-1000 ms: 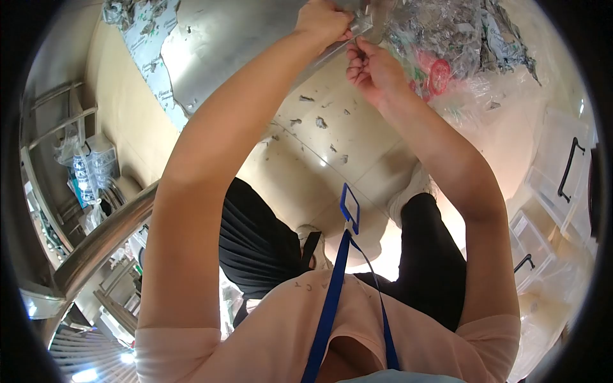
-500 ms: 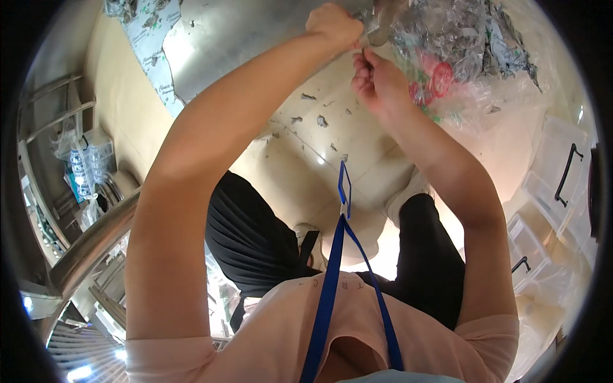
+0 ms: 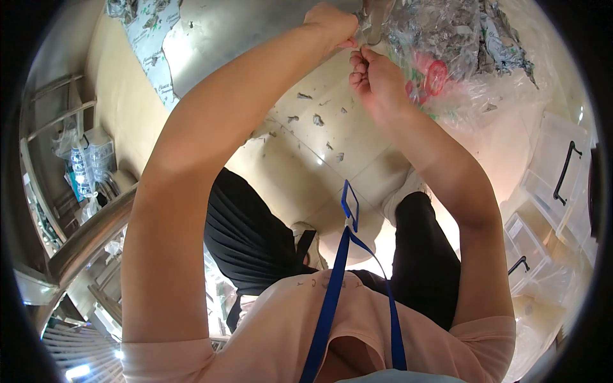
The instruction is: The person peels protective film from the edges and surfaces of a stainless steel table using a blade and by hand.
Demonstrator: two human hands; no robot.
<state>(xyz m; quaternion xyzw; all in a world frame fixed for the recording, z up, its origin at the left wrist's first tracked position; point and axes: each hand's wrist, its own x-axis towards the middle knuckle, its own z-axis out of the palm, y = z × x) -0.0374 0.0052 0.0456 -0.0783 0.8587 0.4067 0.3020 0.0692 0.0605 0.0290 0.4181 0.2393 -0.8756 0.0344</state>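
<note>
At the top, my left hand [image 3: 332,25] is closed at the edge of a shiny metal sheet [image 3: 236,32]; what its fingers grip is hidden. Just to its right, my right hand [image 3: 377,78] has its thumb and forefinger pinched together and the other fingers curled; anything between them is too small to make out. Torn patterned film [image 3: 151,48] covers the left side of the sheet. Crumpled clear plastic [image 3: 437,35] lies beyond my right hand, with a red printed mark [image 3: 436,78] on it.
Small grey scraps [image 3: 318,120] are scattered on the tiled floor [image 3: 306,172]. Clear drawers [image 3: 555,172] with black handles stand at the right. A curved metal rail [image 3: 96,230] and shelving [image 3: 57,96] are at the left. A blue lanyard [image 3: 332,300] hangs in front of me.
Compared with one second ago, both hands remain close together at the sheet's edge, the right one slightly lower. The badge swung up and then back down.
</note>
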